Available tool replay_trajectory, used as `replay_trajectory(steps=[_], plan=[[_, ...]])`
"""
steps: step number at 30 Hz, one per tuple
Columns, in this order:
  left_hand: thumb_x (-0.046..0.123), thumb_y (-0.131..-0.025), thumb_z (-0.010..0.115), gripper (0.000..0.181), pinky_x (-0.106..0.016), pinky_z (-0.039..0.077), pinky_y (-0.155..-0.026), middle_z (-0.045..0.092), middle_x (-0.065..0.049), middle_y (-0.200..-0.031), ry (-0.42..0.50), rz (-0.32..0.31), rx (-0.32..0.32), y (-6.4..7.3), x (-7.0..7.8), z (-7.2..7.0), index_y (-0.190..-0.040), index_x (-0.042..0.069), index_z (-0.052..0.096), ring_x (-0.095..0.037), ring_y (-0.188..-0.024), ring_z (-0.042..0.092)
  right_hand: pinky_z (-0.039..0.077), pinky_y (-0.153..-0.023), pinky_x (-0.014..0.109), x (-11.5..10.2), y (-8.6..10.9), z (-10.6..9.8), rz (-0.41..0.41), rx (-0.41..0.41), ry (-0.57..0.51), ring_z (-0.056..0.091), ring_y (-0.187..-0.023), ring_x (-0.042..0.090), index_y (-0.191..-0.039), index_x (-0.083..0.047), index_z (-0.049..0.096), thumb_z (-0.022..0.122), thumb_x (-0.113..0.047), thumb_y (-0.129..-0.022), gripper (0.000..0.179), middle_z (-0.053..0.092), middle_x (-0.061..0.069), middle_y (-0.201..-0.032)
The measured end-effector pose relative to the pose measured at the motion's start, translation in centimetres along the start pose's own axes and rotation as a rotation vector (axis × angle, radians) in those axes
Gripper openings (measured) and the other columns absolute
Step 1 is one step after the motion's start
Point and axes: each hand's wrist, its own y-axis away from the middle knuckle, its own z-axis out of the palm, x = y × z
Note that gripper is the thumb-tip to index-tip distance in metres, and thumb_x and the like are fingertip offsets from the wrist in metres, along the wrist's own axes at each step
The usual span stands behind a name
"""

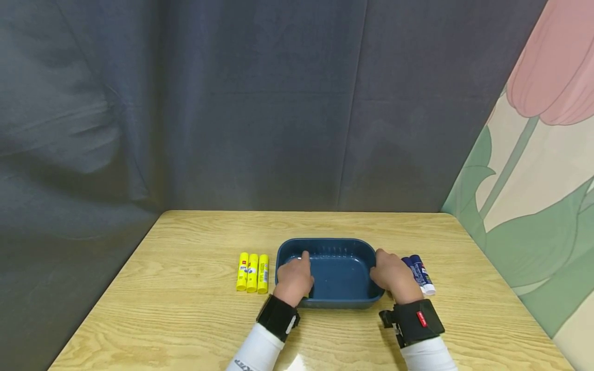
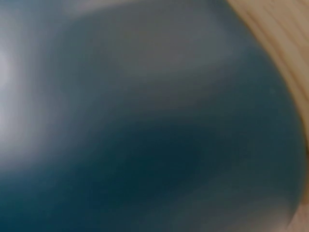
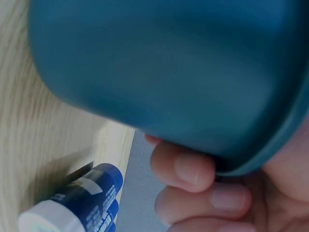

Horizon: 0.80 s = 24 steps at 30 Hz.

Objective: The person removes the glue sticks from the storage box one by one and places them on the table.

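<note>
A dark blue rectangular basin [image 1: 341, 281] sits on the table. My right hand [image 1: 394, 275] grips its right rim; in the right wrist view, curled fingers [image 3: 181, 166] sit below the rim. My left hand [image 1: 294, 278] reaches over the front left corner into the basin, one finger pointing forward. A small yellow patch [image 1: 306, 296] shows beside that hand, mostly hidden; I cannot tell whether the hand holds it. Blurred basin wall [image 2: 169, 159] fills the left wrist view, without the hand.
Three yellow glue sticks [image 1: 252, 273] lie side by side left of the basin. Beyond my right hand lie dark blue glue sticks [image 1: 419, 273] with white ends, partly covered by it. A grey curtain [image 1: 278, 129] hangs behind the wooden table [image 1: 185, 309].
</note>
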Motion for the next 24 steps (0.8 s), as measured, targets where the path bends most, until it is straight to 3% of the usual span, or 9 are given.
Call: replay_trajectory(steps=[18, 24], plan=[[0.029, -0.09, 0.075, 0.065, -0.043, 0.055, -0.076, 0.068, -0.013, -0.114, 0.045, 0.016, 0.0, -0.01, -0.31, 0.08, -0.146, 0.01, 0.046, -0.026, -0.094, 0.067, 0.051, -0.072, 0.046, 0.08, -0.27, 0.06, 0.005, -0.008, -0.001, 0.059, -0.085, 0.032, -0.129, 0.015, 0.048, 0.057, -0.007, -0.093, 0.044, 0.06, 0.034, -0.114], [0.028, -0.089, 0.076, 0.067, -0.043, 0.054, -0.073, 0.068, -0.013, -0.107, 0.068, 0.019, 0.001, -0.13, -0.43, 0.11, -0.145, 0.009, 0.046, -0.026, -0.087, 0.067, 0.051, -0.073, 0.046, 0.1, -0.23, 0.09, 0.01, -0.012, -0.012, 0.059, -0.086, 0.032, -0.13, 0.015, 0.048, 0.056, -0.007, -0.093, 0.044, 0.06, 0.034, -0.115]])
